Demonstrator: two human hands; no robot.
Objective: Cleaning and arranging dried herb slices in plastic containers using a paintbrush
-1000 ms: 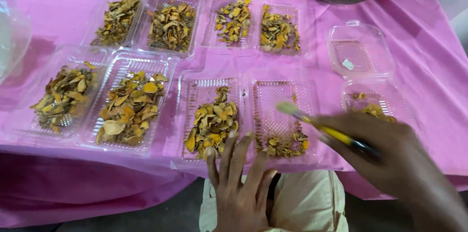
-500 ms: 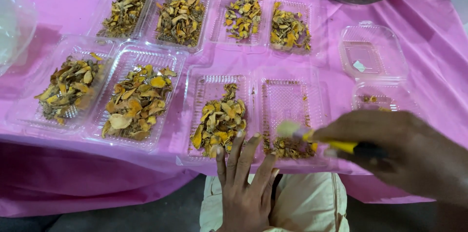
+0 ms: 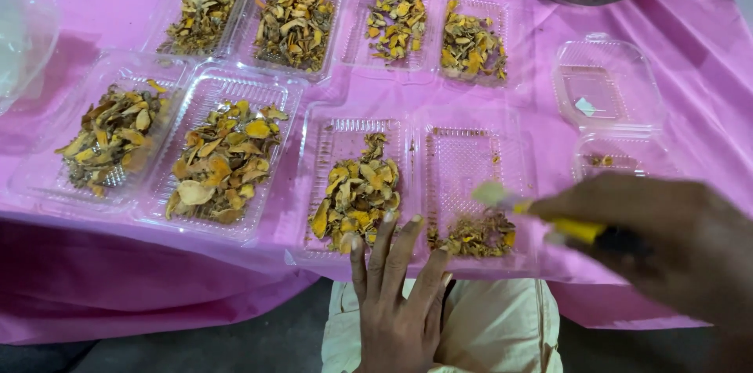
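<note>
At near edge of pink-clothed table (image 3: 94, 287), open clear tray (image 3: 416, 185) is being steadied by left hand (image 3: 398, 302), fingers spread flat, nothing gripped. Yellow-handled brush (image 3: 549, 220) is being held closed in right hand (image 3: 667, 240), blurred tip over tray's right half, above dried yellow-brown pieces (image 3: 474, 236).

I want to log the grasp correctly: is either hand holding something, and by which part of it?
The right hand holds a small brush by its yellow and black handle; the bristle end is free. The left hand holds nothing and rests flat on the clear tray edge.
</note>
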